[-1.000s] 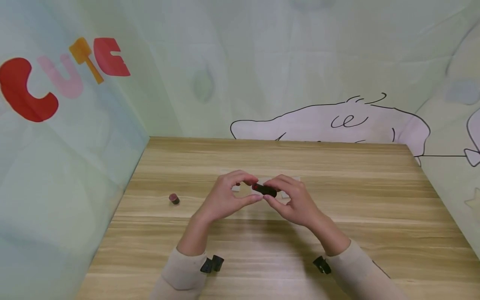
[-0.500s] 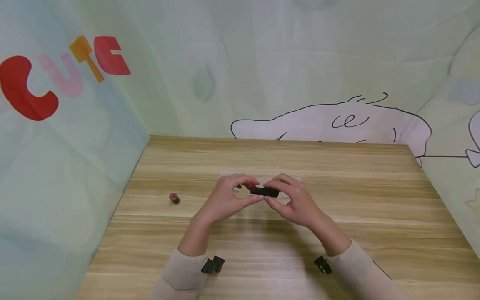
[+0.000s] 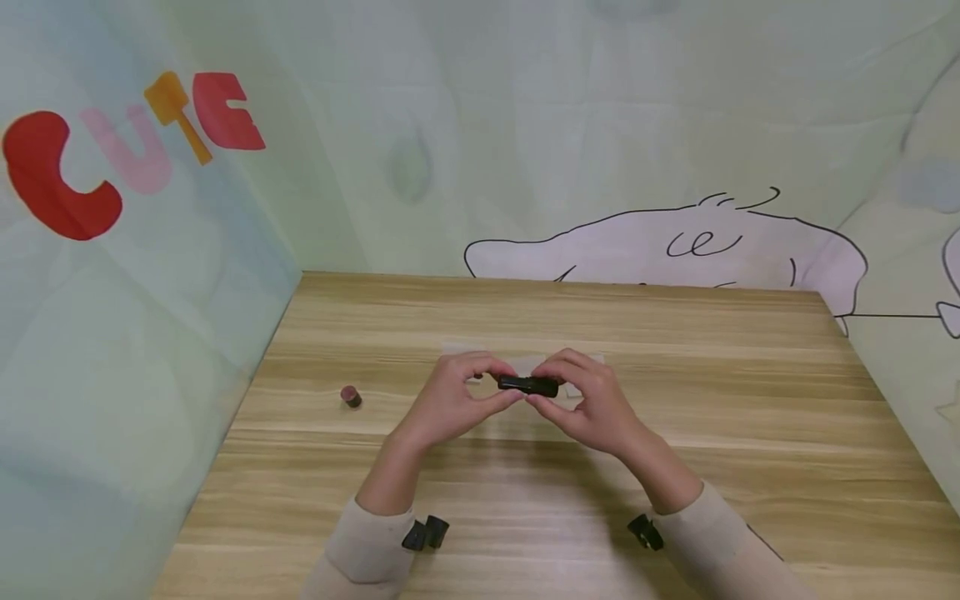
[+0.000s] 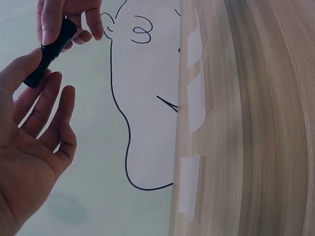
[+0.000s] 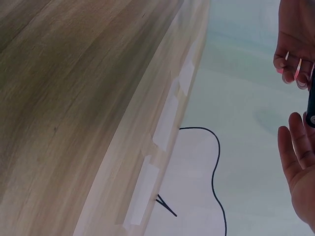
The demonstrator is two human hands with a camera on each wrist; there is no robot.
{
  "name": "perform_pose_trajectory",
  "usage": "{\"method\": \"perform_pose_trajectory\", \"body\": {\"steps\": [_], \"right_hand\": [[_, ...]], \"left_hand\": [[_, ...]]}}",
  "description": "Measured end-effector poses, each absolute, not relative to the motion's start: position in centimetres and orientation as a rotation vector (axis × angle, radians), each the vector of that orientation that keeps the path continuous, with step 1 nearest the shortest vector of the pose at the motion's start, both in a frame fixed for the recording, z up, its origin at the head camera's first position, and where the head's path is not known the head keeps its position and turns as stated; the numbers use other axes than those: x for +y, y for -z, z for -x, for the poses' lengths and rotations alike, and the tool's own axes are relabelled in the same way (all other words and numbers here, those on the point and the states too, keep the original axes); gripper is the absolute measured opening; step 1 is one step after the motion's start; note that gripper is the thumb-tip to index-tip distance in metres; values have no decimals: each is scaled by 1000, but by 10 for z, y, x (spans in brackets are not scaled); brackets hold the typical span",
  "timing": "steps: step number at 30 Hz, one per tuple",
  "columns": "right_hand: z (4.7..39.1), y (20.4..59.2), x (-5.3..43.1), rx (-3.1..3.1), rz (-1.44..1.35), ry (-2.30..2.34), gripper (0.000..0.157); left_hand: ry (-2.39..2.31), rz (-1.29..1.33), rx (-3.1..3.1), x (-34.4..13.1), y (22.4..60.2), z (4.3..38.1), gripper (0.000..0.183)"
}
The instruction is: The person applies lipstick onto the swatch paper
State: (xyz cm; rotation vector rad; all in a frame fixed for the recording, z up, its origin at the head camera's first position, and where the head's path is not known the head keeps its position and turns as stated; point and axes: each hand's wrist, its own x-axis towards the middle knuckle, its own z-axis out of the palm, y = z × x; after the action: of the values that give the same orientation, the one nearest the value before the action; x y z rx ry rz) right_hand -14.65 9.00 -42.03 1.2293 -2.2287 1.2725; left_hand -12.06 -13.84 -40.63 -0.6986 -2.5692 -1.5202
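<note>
Two beige sleeves come in from the bottom edge, one black wrist mount on each, and both hands are up over the middle of the wooden counter (image 3: 675, 433). One black tube (image 3: 528, 385), lipstick-sized, lies level between them, raised a little off the counter top. The left hand (image 3: 450, 398) pinches its left end, thumb underneath and curled fingers (image 3: 480, 362) on top; from the left wrist camera the tube (image 4: 49, 51) slants across that thumb while the other left fingers fan out loosely below it. The right hand (image 3: 588, 402) grips the right end, fingers curled over the top and thumb below; the right wrist camera catches only a sliver of the tube (image 5: 311, 105) at its edge. So that's two hands on a single tube, both holding. Well off to the left, one small dark red cap (image 3: 350, 397) sits alone on the counter. Just beyond the hands, a short row of pale tape strips (image 4: 192, 103) is stuck flat on the wood; three show in the wrist views. Behind the counter's far edge hangs a pale printed cloth (image 3: 525, 125) with a cartoon outline and red letters
</note>
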Motion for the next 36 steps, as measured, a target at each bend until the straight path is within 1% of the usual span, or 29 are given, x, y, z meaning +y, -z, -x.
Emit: {"method": "perform_pose_trajectory", "body": {"steps": [8,14,22,36], "right_hand": [[148,423,90,-2212,-1249,-1310,19],[147,423,90,-2240,-1249,-1426,18],[146,421,91,-2315,-1212,-1529,7],[141,419,89,-2431,-1102,-1642,18]], "left_hand": [[1519,706,-2554,-140,406,120,15],[1538,725,-2531,-140,405,120,15],[1568,784,-2492,-140,405,120,15],[1599,806,-2462,-138,410,119,18]]}}
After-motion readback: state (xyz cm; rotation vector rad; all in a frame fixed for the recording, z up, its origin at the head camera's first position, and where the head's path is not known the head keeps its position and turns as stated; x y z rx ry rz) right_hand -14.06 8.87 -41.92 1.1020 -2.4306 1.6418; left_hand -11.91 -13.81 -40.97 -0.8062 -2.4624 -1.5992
